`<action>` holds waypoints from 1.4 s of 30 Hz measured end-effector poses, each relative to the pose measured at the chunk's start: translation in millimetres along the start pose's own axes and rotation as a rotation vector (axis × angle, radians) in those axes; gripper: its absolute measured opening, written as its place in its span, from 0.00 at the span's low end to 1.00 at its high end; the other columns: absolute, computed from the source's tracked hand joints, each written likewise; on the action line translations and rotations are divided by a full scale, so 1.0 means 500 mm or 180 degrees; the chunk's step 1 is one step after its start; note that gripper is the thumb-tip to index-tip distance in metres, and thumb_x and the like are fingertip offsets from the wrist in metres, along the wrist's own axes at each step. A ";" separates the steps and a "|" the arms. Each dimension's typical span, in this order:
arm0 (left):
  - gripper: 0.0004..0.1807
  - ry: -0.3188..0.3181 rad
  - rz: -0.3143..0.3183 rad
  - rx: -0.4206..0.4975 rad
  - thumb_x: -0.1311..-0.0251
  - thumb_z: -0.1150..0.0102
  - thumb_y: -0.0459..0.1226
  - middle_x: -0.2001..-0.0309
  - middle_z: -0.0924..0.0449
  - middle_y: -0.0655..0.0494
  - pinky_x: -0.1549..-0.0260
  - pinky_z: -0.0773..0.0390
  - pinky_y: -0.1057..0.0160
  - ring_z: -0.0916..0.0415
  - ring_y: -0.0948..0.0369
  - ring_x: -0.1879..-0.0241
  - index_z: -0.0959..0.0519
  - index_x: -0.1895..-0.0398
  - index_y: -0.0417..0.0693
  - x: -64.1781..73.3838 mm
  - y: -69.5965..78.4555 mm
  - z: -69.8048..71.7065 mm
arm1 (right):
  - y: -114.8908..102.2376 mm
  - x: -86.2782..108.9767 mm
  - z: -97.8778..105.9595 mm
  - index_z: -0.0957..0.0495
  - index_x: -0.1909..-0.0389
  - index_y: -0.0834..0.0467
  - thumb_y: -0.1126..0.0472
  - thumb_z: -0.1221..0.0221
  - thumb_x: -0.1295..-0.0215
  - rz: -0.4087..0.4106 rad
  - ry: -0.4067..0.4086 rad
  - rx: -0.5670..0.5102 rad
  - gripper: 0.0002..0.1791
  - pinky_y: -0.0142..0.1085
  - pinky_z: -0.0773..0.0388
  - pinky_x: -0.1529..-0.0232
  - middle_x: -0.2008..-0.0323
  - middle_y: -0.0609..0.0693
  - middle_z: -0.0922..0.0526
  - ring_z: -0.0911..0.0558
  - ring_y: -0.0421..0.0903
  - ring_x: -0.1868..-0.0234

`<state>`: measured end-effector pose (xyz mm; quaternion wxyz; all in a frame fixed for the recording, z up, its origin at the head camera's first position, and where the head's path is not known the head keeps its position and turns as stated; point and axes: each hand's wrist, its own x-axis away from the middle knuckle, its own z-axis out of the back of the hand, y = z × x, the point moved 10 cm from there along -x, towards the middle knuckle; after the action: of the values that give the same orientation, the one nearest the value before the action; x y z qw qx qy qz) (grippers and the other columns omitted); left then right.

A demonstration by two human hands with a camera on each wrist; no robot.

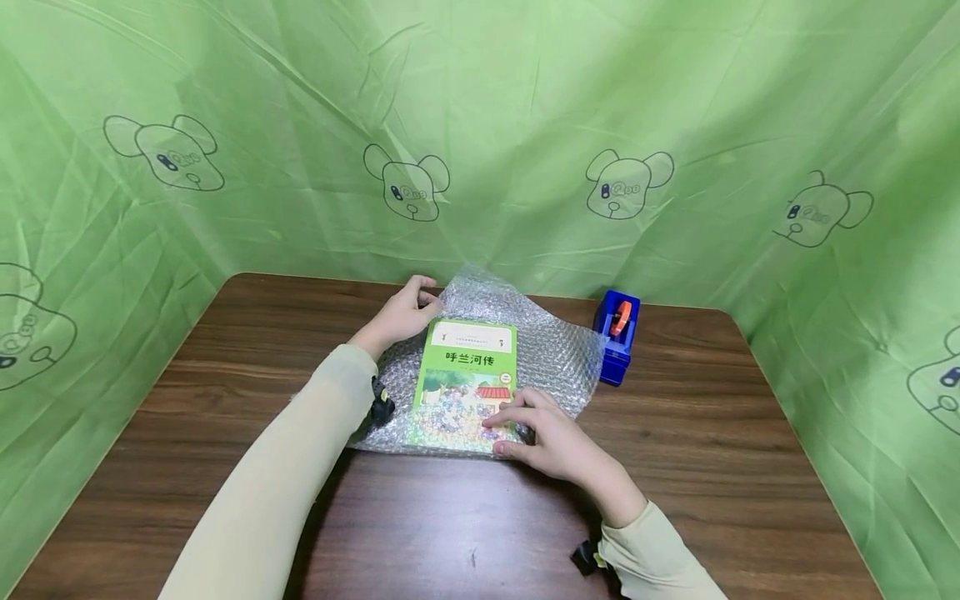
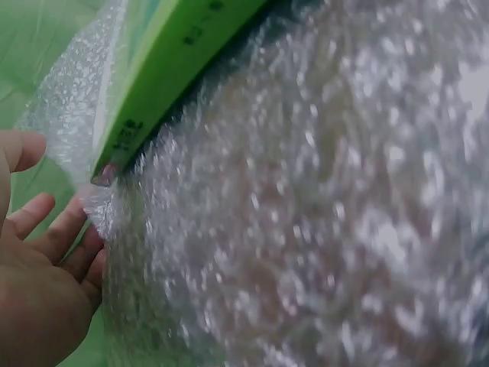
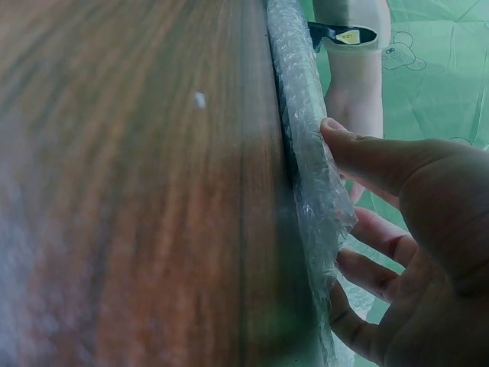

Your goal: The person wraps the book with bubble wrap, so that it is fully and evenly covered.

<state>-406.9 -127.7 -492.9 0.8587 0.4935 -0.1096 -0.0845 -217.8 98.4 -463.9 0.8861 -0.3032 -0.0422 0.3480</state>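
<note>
left hand (image 1: pixel 401 318): fingers loose, at bubble wrap (image 1: pixel 558 362) edge | right hand (image 1: pixel 553 437): fingers loose, touching bubble wrap over green book (image 1: pixel 468 346)

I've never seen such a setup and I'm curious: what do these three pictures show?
There is no robot here, only a person. The widest picture comes from a camera worn on the head; the others, from cameras on the left and right wrists. On the brown table lies a green book on bubble wrap, which also covers its lower part. To the right is a blue holder with an orange part. The left hand touches the wrap near the book's top left corner; the right hand rests on the covered part. Neither plainly grips anything.
</note>
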 end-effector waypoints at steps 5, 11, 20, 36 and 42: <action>0.36 0.0046 -0.0249 -0.0084 0.19 0.41 0.43 0.46 0.22 0.47 0.46 0.21 0.47 0.23 0.50 0.48 0.40 0.14 0.48 -0.003 0.031 -0.004 | 0.001 0.000 0.001 0.10 0.42 0.43 0.51 0.23 0.33 -0.0007 -0.0002 -0.0007 0.19 0.52 0.25 0.37 0.51 0.43 0.19 0.24 0.44 0.43; 0.32 -0.0033 -0.0591 -0.0599 0.19 0.40 0.44 0.57 0.26 0.49 0.55 0.29 0.50 0.30 0.53 0.56 0.32 0.16 0.57 0.008 0.080 -0.029 | 0.002 0.000 0.000 0.10 0.42 0.43 0.50 0.23 0.34 -0.0018 -0.0021 -0.0014 0.19 0.52 0.25 0.37 0.51 0.43 0.20 0.24 0.45 0.43; 0.18 0.0029 -0.0804 -0.0951 0.17 0.42 0.48 0.50 0.25 0.55 0.41 0.31 0.45 0.29 0.55 0.50 0.15 0.31 0.64 0.033 0.118 -0.060 | 0.004 0.000 0.000 0.10 0.42 0.42 0.50 0.23 0.33 -0.0025 -0.0010 -0.0009 0.19 0.51 0.25 0.39 0.52 0.42 0.20 0.24 0.45 0.44; 0.12 -0.0108 -0.0994 -0.1187 0.21 0.35 0.40 0.48 0.13 0.54 0.46 0.18 0.48 0.17 0.54 0.49 0.08 0.42 0.54 0.094 0.137 -0.066 | -0.001 -0.002 0.002 0.09 0.43 0.43 0.51 0.22 0.35 -0.0095 -0.0022 -0.0004 0.20 0.50 0.23 0.40 0.51 0.43 0.20 0.24 0.44 0.44; 0.11 -0.0578 -0.1098 -0.1765 0.23 0.33 0.40 0.47 0.12 0.54 0.35 0.21 0.45 0.17 0.54 0.45 0.07 0.45 0.52 0.116 0.148 -0.101 | 0.002 -0.003 0.000 0.09 0.42 0.41 0.50 0.22 0.34 -0.0153 -0.0047 -0.0022 0.19 0.49 0.24 0.41 0.51 0.42 0.20 0.24 0.43 0.44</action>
<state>-334.4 -63.4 -447.4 0.9200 0.2429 -0.0733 -0.2988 -219.4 98.2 -464.6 0.8928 -0.3026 -0.0571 0.3287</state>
